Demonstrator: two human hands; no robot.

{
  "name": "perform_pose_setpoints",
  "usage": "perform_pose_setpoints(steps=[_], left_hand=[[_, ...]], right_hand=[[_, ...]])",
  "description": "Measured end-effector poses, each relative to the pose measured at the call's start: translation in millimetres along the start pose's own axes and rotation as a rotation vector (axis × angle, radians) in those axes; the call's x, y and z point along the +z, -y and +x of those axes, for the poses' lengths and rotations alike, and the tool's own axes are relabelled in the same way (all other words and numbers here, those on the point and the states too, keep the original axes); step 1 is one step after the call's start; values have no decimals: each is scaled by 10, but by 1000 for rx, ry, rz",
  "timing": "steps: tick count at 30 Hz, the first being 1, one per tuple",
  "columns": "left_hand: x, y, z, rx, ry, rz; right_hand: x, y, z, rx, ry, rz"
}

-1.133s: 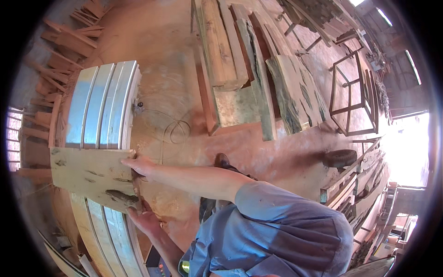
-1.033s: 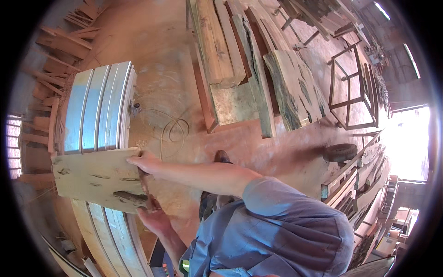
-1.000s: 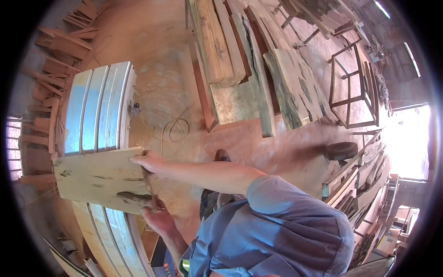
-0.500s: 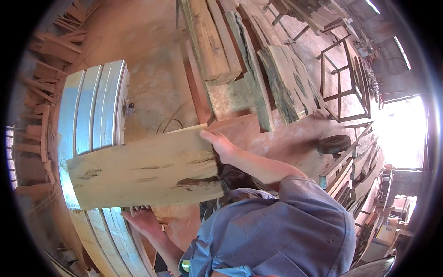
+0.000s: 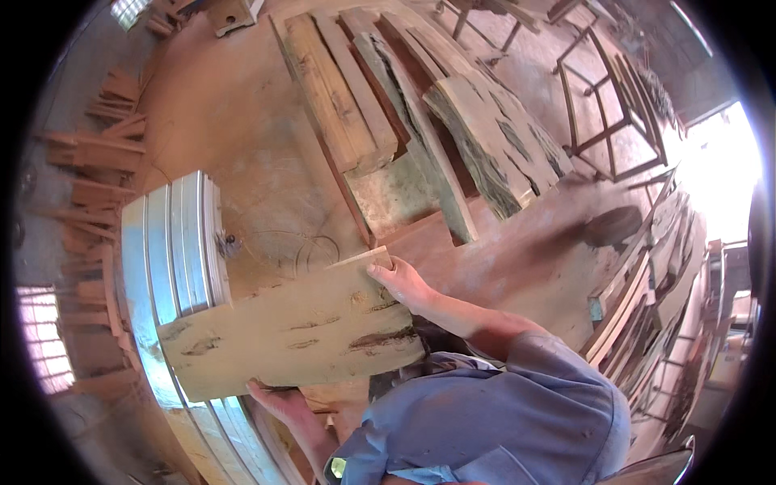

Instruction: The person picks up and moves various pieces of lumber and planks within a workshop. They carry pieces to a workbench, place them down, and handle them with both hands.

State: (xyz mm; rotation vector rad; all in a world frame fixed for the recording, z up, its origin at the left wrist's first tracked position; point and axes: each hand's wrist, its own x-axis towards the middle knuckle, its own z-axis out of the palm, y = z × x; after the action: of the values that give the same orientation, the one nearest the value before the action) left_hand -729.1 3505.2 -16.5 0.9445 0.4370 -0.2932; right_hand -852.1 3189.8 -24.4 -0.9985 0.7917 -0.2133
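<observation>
I hold a flat wooden board point(image 5: 291, 331), pale with dark streaks, across my front. My right hand point(image 5: 402, 283) grips its upper right corner. My left hand point(image 5: 279, 402) supports its lower edge from beneath, fingers partly hidden by the wood. The board's left end lies over the metal saw table point(image 5: 166, 267) with its shiny rails.
A stack of thick planks and rough slabs point(image 5: 420, 113) lies ahead on the sawdust-covered floor. Metal frame stands point(image 5: 606, 113) are at the upper right. Offcuts point(image 5: 101, 170) pile up at the left. More boards point(image 5: 647, 283) lean at the right.
The board has been drawn rightward off the saw table and lifted closer to me. My right hand moved right with it; my left stays under its lower edge.
</observation>
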Motion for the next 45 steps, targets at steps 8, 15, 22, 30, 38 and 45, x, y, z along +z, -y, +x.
perform_pose_setpoints(steps=[8, 15, 22, 30, 38, 45], left_hand=[[559, 421, 28, -137, 184, 13], [2180, 771, 62, -286, 198, 82], [3081, 1334, 685, -452, 495, 289], [4043, 1896, 1323, -653, 683, 375], [4811, 2215, 2131, -662, 750, 541], [5056, 2436, 2702, -646, 927, 808]], right_hand=[[-876, 327, -61, -50, -173, -113], [-1336, 837, -561, -264, -447, 74], [-1525, 521, -604, -325, -773, 298], [-1216, 300, -194, -409, -1042, 515], [-631, 689, 559, -423, -1111, 711], [-664, 716, 880, -403, -1075, 804]])
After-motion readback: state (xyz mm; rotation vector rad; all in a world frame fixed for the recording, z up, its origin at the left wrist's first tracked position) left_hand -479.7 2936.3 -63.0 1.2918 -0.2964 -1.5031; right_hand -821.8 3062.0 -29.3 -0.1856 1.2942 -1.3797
